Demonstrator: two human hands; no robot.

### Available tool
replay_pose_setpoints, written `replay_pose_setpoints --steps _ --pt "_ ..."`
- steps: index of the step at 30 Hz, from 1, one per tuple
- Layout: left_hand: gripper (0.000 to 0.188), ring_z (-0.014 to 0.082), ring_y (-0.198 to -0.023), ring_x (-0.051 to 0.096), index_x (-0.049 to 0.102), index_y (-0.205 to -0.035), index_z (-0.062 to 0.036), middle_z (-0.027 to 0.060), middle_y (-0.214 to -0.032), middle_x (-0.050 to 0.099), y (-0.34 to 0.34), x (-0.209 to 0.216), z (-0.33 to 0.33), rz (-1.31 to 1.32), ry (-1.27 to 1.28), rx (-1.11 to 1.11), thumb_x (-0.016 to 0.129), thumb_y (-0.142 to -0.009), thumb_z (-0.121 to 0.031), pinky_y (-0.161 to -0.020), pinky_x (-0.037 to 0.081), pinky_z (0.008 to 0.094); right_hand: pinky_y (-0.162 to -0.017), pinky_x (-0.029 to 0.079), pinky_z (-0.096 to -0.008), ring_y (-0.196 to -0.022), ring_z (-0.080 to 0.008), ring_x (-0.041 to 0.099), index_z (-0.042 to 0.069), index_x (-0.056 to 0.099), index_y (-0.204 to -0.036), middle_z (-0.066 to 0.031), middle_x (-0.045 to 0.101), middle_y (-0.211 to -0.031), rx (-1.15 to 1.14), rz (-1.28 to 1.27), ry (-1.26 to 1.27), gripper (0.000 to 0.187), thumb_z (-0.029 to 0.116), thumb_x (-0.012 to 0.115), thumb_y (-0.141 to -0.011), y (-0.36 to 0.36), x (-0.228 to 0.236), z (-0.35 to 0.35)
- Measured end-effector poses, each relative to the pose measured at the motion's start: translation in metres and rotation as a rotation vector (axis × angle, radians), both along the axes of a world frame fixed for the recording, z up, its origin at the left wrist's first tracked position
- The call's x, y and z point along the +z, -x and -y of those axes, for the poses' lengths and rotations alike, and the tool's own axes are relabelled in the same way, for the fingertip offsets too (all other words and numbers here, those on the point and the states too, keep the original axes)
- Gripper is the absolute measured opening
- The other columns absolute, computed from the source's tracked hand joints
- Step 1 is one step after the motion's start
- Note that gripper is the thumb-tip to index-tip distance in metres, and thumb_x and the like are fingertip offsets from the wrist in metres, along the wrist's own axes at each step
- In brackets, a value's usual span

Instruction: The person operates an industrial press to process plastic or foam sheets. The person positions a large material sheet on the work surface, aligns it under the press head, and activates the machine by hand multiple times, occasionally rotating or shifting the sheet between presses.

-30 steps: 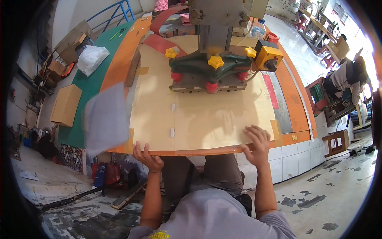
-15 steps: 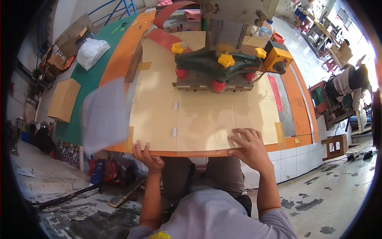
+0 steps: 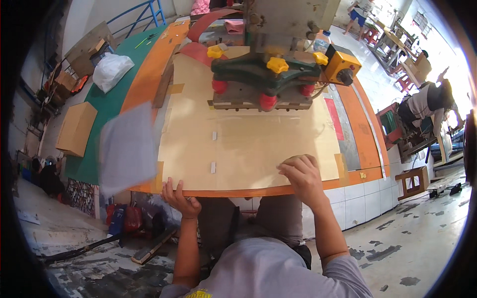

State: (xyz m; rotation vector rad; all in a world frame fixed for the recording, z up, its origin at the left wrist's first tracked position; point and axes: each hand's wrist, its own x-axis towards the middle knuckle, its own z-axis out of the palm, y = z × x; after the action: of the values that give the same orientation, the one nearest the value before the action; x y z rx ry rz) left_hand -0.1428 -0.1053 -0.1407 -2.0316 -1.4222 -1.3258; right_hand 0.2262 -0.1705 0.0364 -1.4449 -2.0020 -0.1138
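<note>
A large cream sheet covers the work table, taped at its sides. My left hand rests by the table's front edge, its fingers stretched upward and apart at the sheet's near left corner. Over the sheet's near right part is my right hand, with thumb and fingertips drawn together in a pinch; whatever lies between them is too small to make out. Two small white pieces, a nearer one and a farther one, lie on the sheet. Beyond them stands a press head with yellow star knobs and red bushings.
A stack of translucent sheets lies to the left, beside a cardboard box and a white plastic bag. A yellow control box juts from the press's right side. Other people work at the far right.
My right hand has lifted from the sheet's near edge and shifted slightly left, its spread fingers now curled into a pinch. My left hand stays at the edge. The view has shifted slightly.
</note>
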Motion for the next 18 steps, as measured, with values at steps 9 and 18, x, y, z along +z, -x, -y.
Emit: replay_pose_setpoints --steps 9,18 --pt "0.059 0.0435 -0.142 0.046 0.056 -0.141 -0.0023 0.0233 -0.150 0.054 0.011 0.026 0.006 -0.053 0.077 -0.067 0.036 -0.110 -0.048 -0.118 0.030 0.0611 -0.088 0.053 -0.0381 -0.097 -0.0275 0.068 0.003 0.073 -0.100 -0.0111 0.073 -0.100 -0.250 -0.352 -0.184 0.026 -0.012 0.075 -0.078 -0.057 0.035 0.097" --pt "0.042 0.0400 -0.136 0.053 0.062 -0.141 -0.0027 0.0194 -0.148 0.059 0.089 0.093 -0.042 -0.074 0.323 0.075 0.061 -0.103 -0.020 -0.117 0.036 0.0547 -0.088 0.049 -0.0284 -0.094 -0.0150 0.063 -0.001 0.070 -0.103 -0.0056 0.068 -0.097 -0.903 -0.561 0.203 0.007 0.002 0.071 -0.096 -0.229 0.024 0.296"
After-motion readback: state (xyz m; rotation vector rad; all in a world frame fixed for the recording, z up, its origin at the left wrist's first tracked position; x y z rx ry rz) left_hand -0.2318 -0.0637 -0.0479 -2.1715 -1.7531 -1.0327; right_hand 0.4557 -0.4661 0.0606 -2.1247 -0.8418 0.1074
